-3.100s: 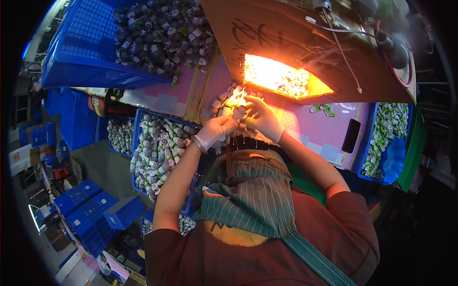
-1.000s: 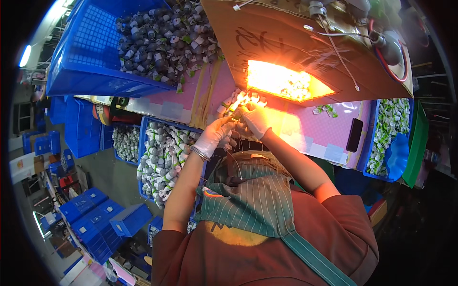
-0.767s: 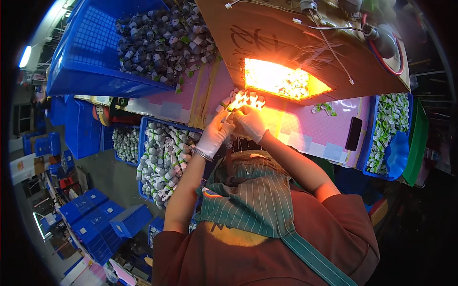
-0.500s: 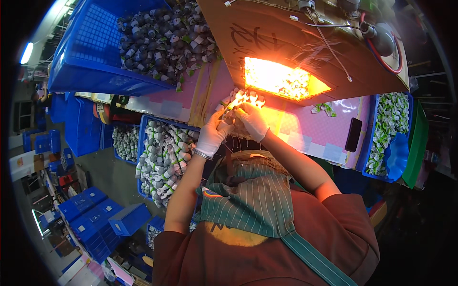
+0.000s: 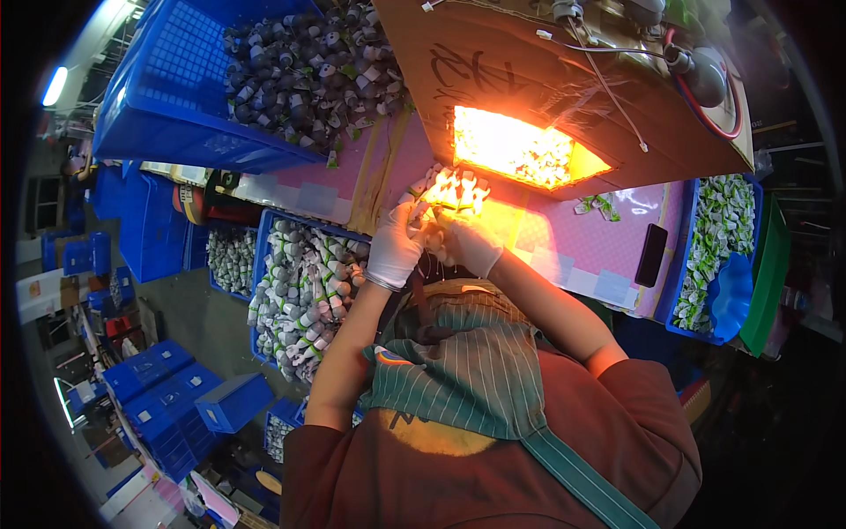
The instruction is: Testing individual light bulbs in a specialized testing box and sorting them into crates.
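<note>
Small pale pieces point(image 5: 454, 189) are being handled at the mouth of a cardboard box point(image 5: 493, 79) with a bright orange light inside. This looks like the step where pieces are picked up or sorted in front of the glow. The left hand point(image 5: 394, 249) and the right hand point(image 5: 469, 244), both in white gloves, are held close together on the pink tabletop point(image 5: 564, 251). The fingers are curled in a narrow grip, and something small seems to be pinched between the two hands, but what it is cannot be told. The little pile of pieces lies just above the fingertips, touching or almost touching them. A careful, small pinch is probably called for next. A blue crate point(image 5: 264, 291) full of more pieces sits below the left hand.
</note>
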Demonstrator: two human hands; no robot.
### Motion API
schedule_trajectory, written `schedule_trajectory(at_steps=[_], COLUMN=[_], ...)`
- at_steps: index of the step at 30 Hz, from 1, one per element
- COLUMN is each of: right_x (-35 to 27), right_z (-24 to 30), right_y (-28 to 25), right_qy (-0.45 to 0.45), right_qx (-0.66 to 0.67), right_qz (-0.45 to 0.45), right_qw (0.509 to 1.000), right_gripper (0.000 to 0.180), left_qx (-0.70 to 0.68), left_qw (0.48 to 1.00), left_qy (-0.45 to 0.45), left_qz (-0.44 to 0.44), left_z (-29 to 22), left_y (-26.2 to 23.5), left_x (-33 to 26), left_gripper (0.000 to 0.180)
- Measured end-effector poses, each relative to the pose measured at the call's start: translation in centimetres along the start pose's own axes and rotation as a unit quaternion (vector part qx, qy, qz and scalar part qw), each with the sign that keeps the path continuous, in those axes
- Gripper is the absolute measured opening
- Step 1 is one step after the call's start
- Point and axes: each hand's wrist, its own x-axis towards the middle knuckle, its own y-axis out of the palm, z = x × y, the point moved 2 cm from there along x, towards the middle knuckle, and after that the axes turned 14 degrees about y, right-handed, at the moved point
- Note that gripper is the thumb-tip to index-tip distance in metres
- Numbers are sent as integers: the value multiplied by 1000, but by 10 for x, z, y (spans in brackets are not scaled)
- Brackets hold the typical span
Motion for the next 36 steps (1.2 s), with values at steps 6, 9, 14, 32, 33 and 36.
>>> schedule_trajectory(at_steps=[6, 9, 14, 32, 33, 36], right_x=[8, 8, -2, 22, 24, 28], right_z=[-5, -1, 10, 32, 34, 33], right_y=[-7, -8, 0, 0, -2, -9], right_qy=[82, 101, -78, -367, -394, -365], right_qx=[67, 105, -92, -516, -521, -625], right_qz=[128, 128, -34, -279, -263, -267], right_qw=[986, 981, 992, 721, 709, 637], right_gripper=[24, 22, 15, 10, 10, 15], left_qx=[26, 25, 34, -173, -143, -76], left_qw=[999, 999, 998, 974, 982, 993], left_qy=[35, 44, 45, -121, -95, -41], left_qz=[-4, -6, 0, 80, 83, 77], left_z=[1, -1, 5, 28, 28, 31], left_y=[3, 3, 4, 14, 14, 13], left_x=[1, 2, 1, 0, -1, -2], left_gripper=[39, 39, 37, 40, 43, 45])
